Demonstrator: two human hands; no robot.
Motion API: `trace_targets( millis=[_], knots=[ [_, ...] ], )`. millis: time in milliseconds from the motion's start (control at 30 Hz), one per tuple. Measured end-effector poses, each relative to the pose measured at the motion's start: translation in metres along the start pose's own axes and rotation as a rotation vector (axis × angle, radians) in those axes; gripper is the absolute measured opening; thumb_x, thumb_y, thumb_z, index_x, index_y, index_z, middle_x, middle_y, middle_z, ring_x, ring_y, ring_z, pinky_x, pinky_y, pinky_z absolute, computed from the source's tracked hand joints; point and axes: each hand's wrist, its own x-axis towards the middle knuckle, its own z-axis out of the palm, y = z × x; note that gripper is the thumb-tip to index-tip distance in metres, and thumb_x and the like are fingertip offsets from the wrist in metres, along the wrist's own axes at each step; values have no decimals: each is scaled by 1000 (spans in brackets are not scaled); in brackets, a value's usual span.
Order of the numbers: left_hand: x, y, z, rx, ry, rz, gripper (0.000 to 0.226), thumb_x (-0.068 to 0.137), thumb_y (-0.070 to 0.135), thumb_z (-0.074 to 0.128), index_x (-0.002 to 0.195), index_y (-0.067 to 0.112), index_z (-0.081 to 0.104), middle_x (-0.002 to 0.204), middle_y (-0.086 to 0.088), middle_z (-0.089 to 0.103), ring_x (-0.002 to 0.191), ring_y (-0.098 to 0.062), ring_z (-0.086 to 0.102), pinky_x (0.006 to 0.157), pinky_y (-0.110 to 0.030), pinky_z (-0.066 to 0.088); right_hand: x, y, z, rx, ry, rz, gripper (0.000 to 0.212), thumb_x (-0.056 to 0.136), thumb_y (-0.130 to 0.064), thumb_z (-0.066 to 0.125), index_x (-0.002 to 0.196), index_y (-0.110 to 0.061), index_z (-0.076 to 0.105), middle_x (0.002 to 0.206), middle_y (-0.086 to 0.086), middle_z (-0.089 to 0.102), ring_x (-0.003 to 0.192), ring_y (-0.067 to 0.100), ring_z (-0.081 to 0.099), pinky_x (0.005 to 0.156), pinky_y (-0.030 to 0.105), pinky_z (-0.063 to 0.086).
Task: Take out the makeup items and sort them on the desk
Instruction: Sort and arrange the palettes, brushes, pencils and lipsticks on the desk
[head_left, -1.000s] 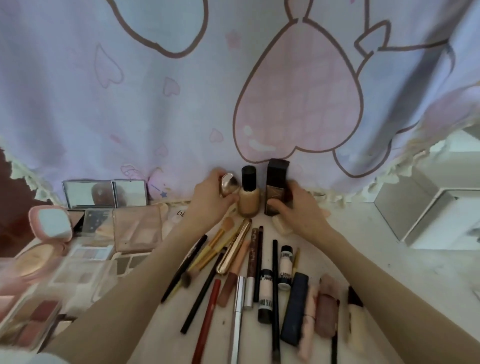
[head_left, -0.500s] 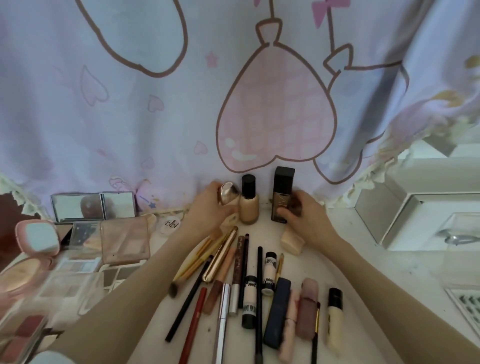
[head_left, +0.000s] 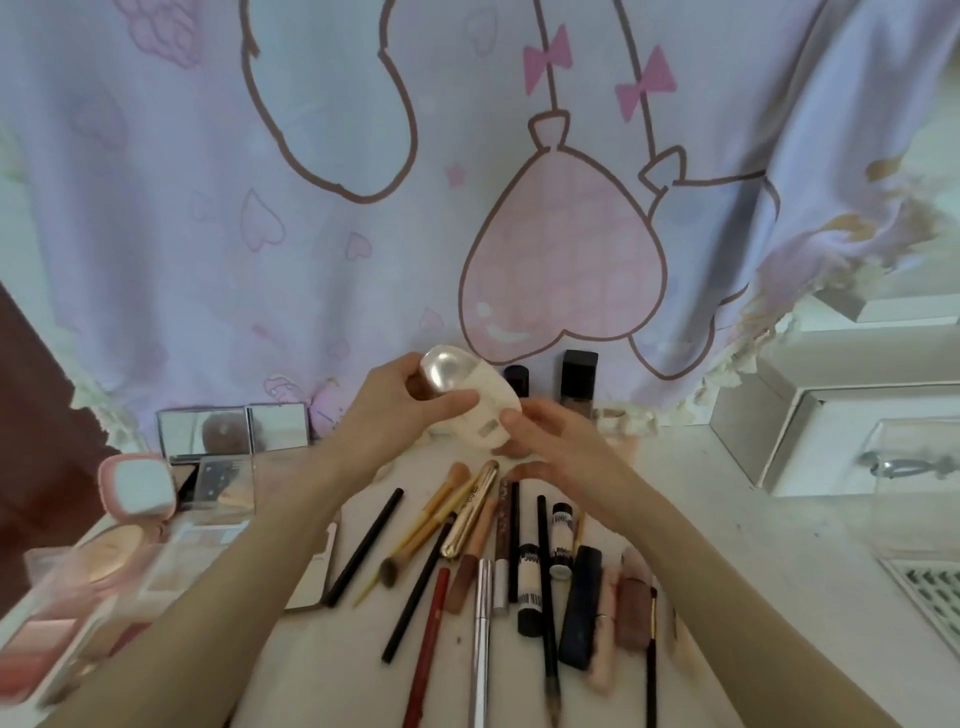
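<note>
so both hands are up over the back of the desk (head_left: 727, 519) with one cream bottle (head_left: 485, 410) between them. it's tilted, its pearly round cap (head_left: 444, 376) pointing up and to the left. left hand (head_left: 400, 410) is wrapped around the cap end, thumb across the front of the bottle, so that one's definitely grasping it. right hand (head_left: 550, 441) has its fingertips (head_left: 511, 418) touching the lower end of the bottle, fingers fairly straight, more steadying than clutching.

counting the rest: two dark-capped bottles standing at the back against the curtain (head_left: 260, 260), a round-capped one (head_left: 517, 379) partly hidden behind the cream bottle and a square one (head_left: 578, 382) just right of it. one gold tube (head_left: 470, 509) lies right below the hands in a row of pencils, brushes and tubes; too blurry for an exact count. left side has one pink compact (head_left: 137, 491) open, plus a bunch of palettes; can't count those cleanly either.
</note>
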Motion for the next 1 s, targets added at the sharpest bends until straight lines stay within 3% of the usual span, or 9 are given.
trace_targets(
  millis=[67,200,300,400,533,700,867,933,1000],
  knots=[
    [-8,10,0,-41,-4,49,29,72,21,76,98,17,63,88,3,69,73,-3,64,60,-11,49,0,-6,8,336,-155,29,41,84,-29,59,117,-6,57,102,11,69,88,22,68,66,26,56],
    [-15,25,-13,-29,-97,222,43,80,8,67,117,24,51,113,7,58,86,-3,61,71,-18,53,7,-15,11,636,-227,76,40,80,-35,58,110,-8,57,77,11,66,57,13,60,47,18,48],
    [-13,32,-26,196,-187,373,39,87,13,58,124,23,50,118,10,56,102,-1,54,82,-16,48,12,-19,8,697,-256,120,46,78,-42,58,110,-9,53,63,8,59,41,9,47,35,14,35],
    [-7,36,-27,353,-158,491,25,92,20,48,117,23,48,110,11,54,98,2,51,81,-10,42,15,-19,7,734,-312,130,48,81,-44,56,111,-7,50,60,7,57,36,7,42,32,13,32],
    [2,36,-23,431,-127,555,24,94,15,44,118,14,46,104,4,51,94,-3,50,77,-6,37,19,-17,7,769,-332,140,49,80,-45,57,107,-4,48,60,7,58,36,6,42,31,13,34],
    [12,32,-16,468,-134,519,23,95,24,38,113,12,46,90,10,49,78,3,47,69,-5,35,23,-8,12,764,-310,158,50,77,-46,55,96,0,53,60,5,57,36,5,42,32,13,35],
    [13,23,-18,470,-50,485,30,88,49,27,83,24,43,68,8,47,59,-1,46,57,-11,36,26,-7,22,619,-194,80,54,73,-44,59,102,0,51,65,8,55,40,7,44,35,14,35],
    [17,13,-20,583,19,336,37,94,48,29,67,26,41,58,4,45,50,-5,45,52,-14,34,26,-3,25,393,-99,9,57,67,-44,65,104,-2,54,76,8,59,48,9,49,41,16,39],
    [20,8,-24,669,27,80,56,90,58,28,61,16,50,52,2,51,46,-4,48,52,-15,35,25,2,29,222,-35,-28,53,68,-41,67,108,-8,56,89,8,62,56,11,55,49,18,45]
  ],
)
